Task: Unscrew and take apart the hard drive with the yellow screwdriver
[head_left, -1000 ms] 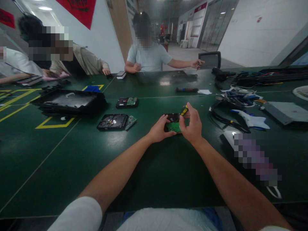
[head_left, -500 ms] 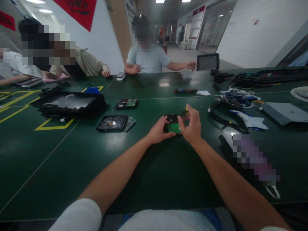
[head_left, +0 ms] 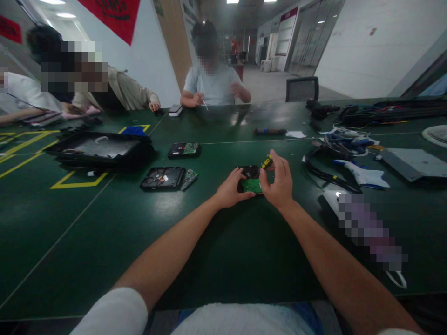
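A hard drive (head_left: 252, 185) lies on the green table with its green circuit board facing up. My left hand (head_left: 230, 188) grips it from the left, thumb along the near edge and fingers over the far left corner. Above its right side, my right hand (head_left: 277, 181) is closed on a screwdriver (head_left: 267, 162) with a yellow and black handle. The screwdriver's tip is hidden behind my fingers. To the left sit another hard drive (head_left: 163, 178), a loose circuit board (head_left: 189, 179) touching or close beside it, and a third drive (head_left: 184, 150) farther back.
A black tray (head_left: 101, 151) stands at the left. On the right are a cable bundle (head_left: 344, 142), a black cable (head_left: 324, 174), a grey metal box (head_left: 414, 165) and a partly blurred pale object (head_left: 366, 228). A dark cylindrical tool (head_left: 269, 131) lies beyond my hands. People sit across the table.
The screwdriver handle has turned or tilted in my right hand and shows more. My left hand and the drive stay put. The person opposite has drawn an outstretched arm back in.
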